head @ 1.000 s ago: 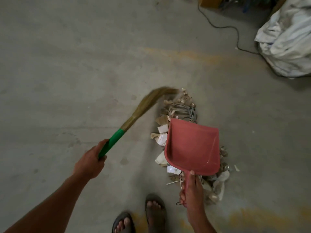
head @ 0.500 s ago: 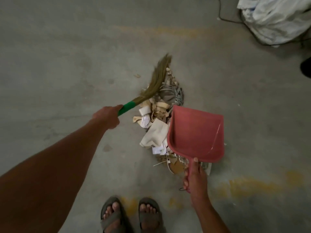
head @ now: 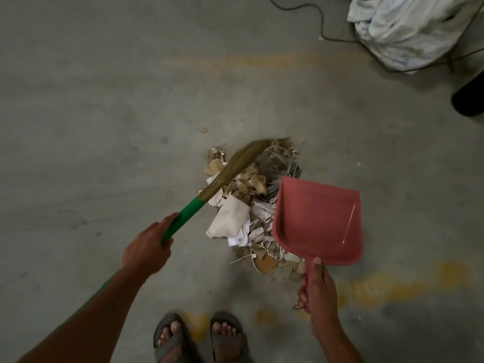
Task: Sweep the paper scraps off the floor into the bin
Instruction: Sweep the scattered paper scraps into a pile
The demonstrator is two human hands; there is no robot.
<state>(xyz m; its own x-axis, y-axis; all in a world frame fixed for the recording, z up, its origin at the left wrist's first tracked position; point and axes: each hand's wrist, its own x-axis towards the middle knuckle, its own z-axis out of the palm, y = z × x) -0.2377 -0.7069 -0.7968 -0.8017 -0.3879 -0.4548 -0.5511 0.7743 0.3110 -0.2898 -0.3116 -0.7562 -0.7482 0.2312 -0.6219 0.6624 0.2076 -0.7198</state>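
I have the left hand point(head: 146, 250) wrapped round the green handle of the broom point(head: 235, 169), and the right hand point(head: 318, 286) closed round the handle of the red dustpan point(head: 317, 221). Both grips are full; neither hand has a finger free.

The paper scraps point(head: 246, 205) lie heaped on the floor point(head: 104, 100), ahead of my feet and between the two tools. The heap is just beyond the left grip, up and to the right along the broom's line. The broom's long axis runs from my left hand diagonally away to the right, its bristles lying across the far left of the heap. The dustpan sits at the heap's right edge and seems tilted up over it; I can't tell whether its lip touches the floor.

As I judge it, the pan's mouth needs to meet the floor facing the heap, then the broom pushes rightward into it. No bin is in view.
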